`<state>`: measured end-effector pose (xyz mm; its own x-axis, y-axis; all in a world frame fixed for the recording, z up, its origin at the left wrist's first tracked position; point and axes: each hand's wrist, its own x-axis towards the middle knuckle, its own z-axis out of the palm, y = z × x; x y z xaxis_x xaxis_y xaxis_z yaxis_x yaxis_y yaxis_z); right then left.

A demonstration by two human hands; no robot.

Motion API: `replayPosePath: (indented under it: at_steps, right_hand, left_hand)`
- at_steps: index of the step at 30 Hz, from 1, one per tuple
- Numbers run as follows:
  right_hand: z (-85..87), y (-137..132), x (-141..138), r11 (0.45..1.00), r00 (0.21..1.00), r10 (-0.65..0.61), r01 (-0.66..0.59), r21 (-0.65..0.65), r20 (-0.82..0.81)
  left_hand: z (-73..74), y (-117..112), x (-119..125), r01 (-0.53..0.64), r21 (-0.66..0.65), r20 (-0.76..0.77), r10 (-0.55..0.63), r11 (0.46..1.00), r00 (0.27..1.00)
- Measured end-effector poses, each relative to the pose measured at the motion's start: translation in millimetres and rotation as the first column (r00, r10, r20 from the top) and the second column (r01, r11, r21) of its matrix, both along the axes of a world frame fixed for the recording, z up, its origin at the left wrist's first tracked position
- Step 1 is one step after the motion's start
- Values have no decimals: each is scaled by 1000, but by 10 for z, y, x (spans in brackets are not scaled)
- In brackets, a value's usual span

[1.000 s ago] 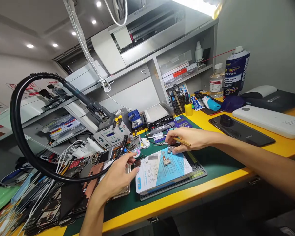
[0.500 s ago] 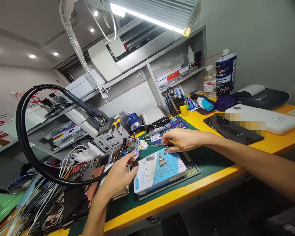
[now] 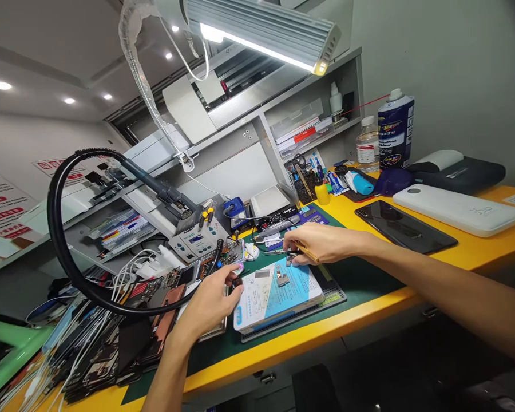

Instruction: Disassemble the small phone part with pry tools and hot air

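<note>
A white-and-blue box [image 3: 261, 306] lies flat on a perforated grey board [image 3: 337, 296]. My right hand [image 3: 320, 241] is closed over the box's far right corner, with a slim gold-coloured stick-like tool [image 3: 305, 250] in its grip. Just under its fingertips is a small metal part [image 3: 289, 259]. Another small metal piece [image 3: 282, 278] rests on the box, and a grey rectangle [image 3: 262, 273] shows near its far left edge. At the box's left side, my left hand [image 3: 210, 303] has thumb and fingers closed around a small dark piece [image 3: 237, 282], its kind unclear.
Stacked phone parts [image 3: 133, 343] and white cables cover the left of the table. A black hose [image 3: 54, 229] loops near my left arm. Behind stands a soldering station [image 3: 197, 243]. To the right lie a black phone [image 3: 405, 228], a white power bank [image 3: 459, 209] and a spray can [image 3: 395, 131].
The whole view has shifted slightly as my head moved. Both hands stay nearly in place over the box, holding the same things.
</note>
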<state>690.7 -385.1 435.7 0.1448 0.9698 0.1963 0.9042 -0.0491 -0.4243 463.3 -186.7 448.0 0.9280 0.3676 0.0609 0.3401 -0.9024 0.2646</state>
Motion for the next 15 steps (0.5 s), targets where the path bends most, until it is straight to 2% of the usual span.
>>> replayPosePath:
  at_steps: [7,10,13,15]
  right_hand:
    - [3,-10,21,998,1000,-4,5,56,-19]
    - [11,2,32,986,998,-33,41,163,-50]
    - [-23,40,44,948,993,-88,108,300,-82]
    - [-72,79,55,913,987,-124,154,378,-101]
  left_hand:
    - [4,14,-39,23,76,44,-27,997,999]
    - [51,-56,-119,50,111,138,-65,993,988]
    - [119,-208,-232,79,132,230,-108,988,967]
    - [174,-348,-310,153,188,284,-202,970,937]
